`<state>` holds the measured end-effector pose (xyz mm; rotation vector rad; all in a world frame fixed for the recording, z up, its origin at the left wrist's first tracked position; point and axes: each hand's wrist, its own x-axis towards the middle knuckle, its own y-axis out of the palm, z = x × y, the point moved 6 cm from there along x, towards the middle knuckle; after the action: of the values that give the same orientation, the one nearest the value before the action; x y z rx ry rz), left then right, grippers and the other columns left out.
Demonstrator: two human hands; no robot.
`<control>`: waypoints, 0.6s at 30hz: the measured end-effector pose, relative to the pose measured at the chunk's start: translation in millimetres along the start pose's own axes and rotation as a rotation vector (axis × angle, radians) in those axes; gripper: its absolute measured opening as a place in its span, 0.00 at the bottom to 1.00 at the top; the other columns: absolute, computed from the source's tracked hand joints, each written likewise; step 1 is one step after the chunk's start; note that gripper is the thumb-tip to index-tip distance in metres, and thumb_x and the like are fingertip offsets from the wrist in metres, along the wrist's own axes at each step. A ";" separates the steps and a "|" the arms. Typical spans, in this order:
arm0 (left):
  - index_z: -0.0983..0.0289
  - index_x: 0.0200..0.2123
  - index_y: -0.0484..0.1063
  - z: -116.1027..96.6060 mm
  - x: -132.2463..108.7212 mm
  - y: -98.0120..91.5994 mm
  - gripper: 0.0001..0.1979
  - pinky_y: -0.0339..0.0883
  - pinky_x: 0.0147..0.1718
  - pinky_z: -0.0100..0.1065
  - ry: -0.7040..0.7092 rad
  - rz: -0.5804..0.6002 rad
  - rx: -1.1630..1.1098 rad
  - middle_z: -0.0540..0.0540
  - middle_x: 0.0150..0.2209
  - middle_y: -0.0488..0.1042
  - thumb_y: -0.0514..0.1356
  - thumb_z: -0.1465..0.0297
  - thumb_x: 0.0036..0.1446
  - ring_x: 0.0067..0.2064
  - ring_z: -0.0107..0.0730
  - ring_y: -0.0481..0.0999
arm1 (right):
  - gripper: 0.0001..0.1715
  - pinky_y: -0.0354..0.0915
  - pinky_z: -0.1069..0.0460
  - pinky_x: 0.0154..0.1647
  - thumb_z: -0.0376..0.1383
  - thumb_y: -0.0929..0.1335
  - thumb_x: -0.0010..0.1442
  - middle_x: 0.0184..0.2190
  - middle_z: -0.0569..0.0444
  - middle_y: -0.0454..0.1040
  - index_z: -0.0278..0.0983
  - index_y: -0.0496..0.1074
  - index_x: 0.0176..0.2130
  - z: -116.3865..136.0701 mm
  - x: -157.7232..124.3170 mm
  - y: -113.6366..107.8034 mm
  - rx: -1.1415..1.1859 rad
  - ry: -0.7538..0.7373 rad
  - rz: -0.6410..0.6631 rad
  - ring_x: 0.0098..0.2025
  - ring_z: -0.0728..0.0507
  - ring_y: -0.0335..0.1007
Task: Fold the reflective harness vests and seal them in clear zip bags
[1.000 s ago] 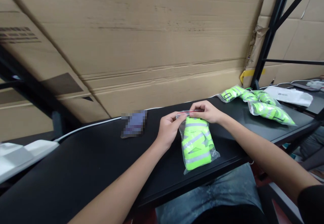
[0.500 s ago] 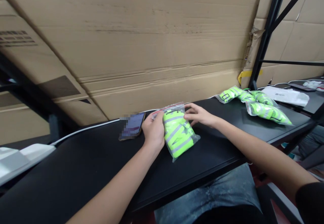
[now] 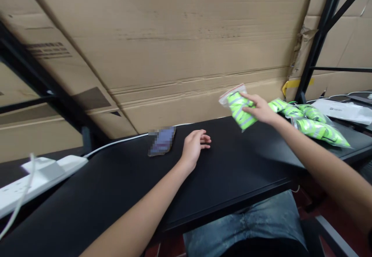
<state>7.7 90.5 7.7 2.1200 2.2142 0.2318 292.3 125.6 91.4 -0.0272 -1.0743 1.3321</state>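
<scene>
Holding a zip bag of hi-vis vest (image 3: 237, 109) up off the tabletop in the right hand (image 3: 259, 109)

The grip looks light, so the bag could slip onto the other bagged vests (image 3: 319, 130); the relaxed, empty left hand (image 3: 194, 144) rests on the black tabletop (image 3: 232, 175) before cardboard sheeting (image 3: 174, 43).

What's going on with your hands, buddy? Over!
Right hand: gripping zip bag of neon reflective straps, raised off black desk. Left hand: empty, on desk. Phone beside it; more bags by right hand.
</scene>
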 end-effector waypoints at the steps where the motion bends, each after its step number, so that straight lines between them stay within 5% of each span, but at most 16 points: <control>1: 0.66 0.34 0.72 2.1 -1.1 4.0 0.13 0.70 0.24 0.32 0.003 0.034 0.047 0.55 0.26 0.75 0.63 0.62 0.48 0.29 0.37 0.77 | 0.37 0.60 0.37 0.61 0.39 0.71 0.56 0.52 0.46 0.72 0.42 0.67 0.64 -12.2 0.4 -15.3 -0.095 0.035 0.006 0.54 0.35 0.68; 8: 0.63 0.28 0.74 2.6 -1.8 17.7 0.11 0.67 0.24 0.32 0.076 0.143 0.235 0.55 0.25 0.74 0.63 0.61 0.47 0.28 0.36 0.75 | 0.42 0.69 0.43 0.49 0.39 0.70 0.55 0.54 0.36 0.73 0.29 0.61 0.65 -106.3 -28.0 -82.6 -0.257 0.417 0.021 0.47 0.37 0.75; 12: 0.62 0.29 0.74 3.9 -3.4 18.0 0.10 0.67 0.28 0.33 0.142 0.218 0.352 0.54 0.25 0.74 0.60 0.62 0.51 0.29 0.36 0.76 | 0.25 0.66 0.46 0.49 0.36 0.69 0.57 0.45 0.37 0.78 0.29 0.73 0.53 -143.6 -22.4 -126.8 -0.516 0.433 -0.063 0.47 0.37 0.75; 15: 0.61 0.31 0.76 4.3 -10.7 28.1 0.08 0.66 0.32 0.34 0.229 0.291 0.508 0.54 0.28 0.77 0.59 0.64 0.55 0.32 0.36 0.77 | 0.20 0.63 0.45 0.43 0.33 0.74 0.50 0.42 0.30 0.78 0.27 0.78 0.43 -176.9 -17.5 -137.2 -0.771 0.557 0.165 0.44 0.34 0.75; 18: 0.60 0.32 0.77 -0.4 -25.5 49.1 0.06 0.65 0.36 0.36 0.418 0.408 0.729 0.54 0.31 0.78 0.60 0.66 0.56 0.36 0.38 0.76 | 0.25 0.61 0.44 0.38 0.36 0.80 0.37 0.38 0.26 0.77 0.25 0.79 0.35 -196.9 -16.3 -127.5 -0.775 0.589 0.271 0.41 0.32 0.75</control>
<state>57.4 66.9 14.2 3.1700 2.2724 -0.1684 516.6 180.0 46.1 -1.1032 -1.0235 0.9636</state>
